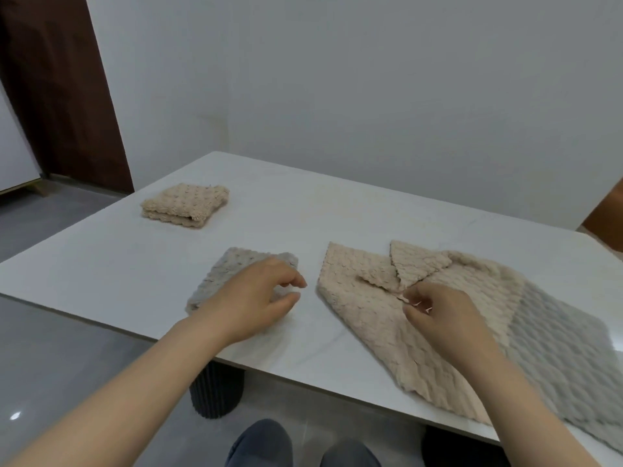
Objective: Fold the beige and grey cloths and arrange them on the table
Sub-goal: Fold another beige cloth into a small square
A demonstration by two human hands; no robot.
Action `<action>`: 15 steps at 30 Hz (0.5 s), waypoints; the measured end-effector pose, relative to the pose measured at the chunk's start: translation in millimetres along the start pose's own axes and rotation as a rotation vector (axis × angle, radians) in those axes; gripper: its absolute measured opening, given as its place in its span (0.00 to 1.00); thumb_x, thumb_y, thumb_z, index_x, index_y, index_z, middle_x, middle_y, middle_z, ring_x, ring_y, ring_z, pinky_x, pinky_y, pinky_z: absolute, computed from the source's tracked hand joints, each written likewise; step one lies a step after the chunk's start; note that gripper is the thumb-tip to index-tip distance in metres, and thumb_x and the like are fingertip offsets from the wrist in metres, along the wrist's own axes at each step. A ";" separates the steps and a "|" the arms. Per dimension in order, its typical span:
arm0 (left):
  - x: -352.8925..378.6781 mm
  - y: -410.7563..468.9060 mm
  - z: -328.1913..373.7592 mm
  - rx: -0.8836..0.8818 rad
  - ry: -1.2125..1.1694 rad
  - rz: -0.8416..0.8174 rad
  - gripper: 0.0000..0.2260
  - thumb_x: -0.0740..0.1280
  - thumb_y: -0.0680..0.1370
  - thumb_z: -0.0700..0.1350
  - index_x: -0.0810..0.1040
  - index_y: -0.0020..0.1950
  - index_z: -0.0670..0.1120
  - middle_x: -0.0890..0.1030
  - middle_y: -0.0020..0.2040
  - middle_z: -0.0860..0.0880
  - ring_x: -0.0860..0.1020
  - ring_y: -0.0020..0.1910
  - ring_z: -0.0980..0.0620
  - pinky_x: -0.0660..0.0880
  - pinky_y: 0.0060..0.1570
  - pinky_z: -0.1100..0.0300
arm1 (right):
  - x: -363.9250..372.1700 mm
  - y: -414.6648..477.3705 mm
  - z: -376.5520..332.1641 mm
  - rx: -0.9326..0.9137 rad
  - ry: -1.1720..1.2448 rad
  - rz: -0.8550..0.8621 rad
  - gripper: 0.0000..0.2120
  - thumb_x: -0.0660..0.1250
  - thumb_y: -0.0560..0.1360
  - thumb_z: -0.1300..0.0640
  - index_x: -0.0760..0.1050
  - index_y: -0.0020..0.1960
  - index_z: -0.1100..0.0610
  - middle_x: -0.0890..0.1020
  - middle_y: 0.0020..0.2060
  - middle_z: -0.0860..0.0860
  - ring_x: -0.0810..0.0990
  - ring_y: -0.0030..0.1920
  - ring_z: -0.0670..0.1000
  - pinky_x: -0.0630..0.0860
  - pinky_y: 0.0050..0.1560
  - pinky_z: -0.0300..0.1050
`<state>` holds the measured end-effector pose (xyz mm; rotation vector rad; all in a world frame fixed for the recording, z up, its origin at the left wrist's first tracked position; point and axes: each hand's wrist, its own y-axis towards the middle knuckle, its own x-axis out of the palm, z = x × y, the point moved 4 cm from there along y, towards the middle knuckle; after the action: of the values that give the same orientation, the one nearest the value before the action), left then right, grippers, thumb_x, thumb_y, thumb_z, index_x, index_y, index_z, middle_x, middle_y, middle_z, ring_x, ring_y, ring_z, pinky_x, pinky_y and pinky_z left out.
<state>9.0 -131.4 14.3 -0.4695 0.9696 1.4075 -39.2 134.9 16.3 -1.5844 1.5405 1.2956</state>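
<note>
Beige cloth [364,325] lies front-right over a spread grey cloth [566,358], right hand [445,318] pinching its tucked corner, left hand [256,298] slack over the folded grey cloth [242,264]; lose that pinch and the flaps likely flop open.

1 head-worn view looks forward and down across the table [118,264] from its near edge; it sits close above it. The wall [371,79] behind fills the upper half.

On table [303,214]: folded cloth [185,205] back-L, second folded cloth [229,274] nearer, spread cloths [364,318] R.
</note>
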 end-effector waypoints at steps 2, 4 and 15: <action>9.1 3.5 13.8 0.029 0.008 -0.017 0.09 0.63 0.79 0.48 0.78 0.57 0.55 0.76 0.53 0.59 0.73 0.53 0.63 0.67 0.52 0.71 | -2.5 3.4 20.2 0.030 -0.030 0.024 0.11 0.67 0.74 0.57 0.80 0.55 0.54 0.82 0.48 0.47 0.78 0.48 0.46 0.70 0.44 0.39; 16.0 6.8 24.6 0.059 0.028 -0.023 0.09 0.63 0.79 0.49 0.77 0.57 0.55 0.76 0.53 0.60 0.72 0.53 0.64 0.66 0.51 0.73 | -0.5 7.7 36.0 0.043 -0.085 0.034 0.13 0.66 0.74 0.56 0.78 0.59 0.54 0.80 0.53 0.49 0.78 0.53 0.49 0.71 0.47 0.41; 30.5 18.2 58.2 0.106 0.066 -0.048 0.08 0.62 0.79 0.50 0.77 0.56 0.56 0.74 0.51 0.63 0.72 0.53 0.66 0.65 0.43 0.74 | 10.5 18.6 65.8 -0.019 -0.302 -0.003 0.06 0.62 0.74 0.56 0.74 0.50 0.53 0.74 0.48 0.49 0.70 0.50 0.50 0.66 0.39 0.42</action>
<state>4.6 -64.7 27.5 -0.4590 1.0742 1.2976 -74.6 186.5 -13.3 -1.3288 1.3405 1.4750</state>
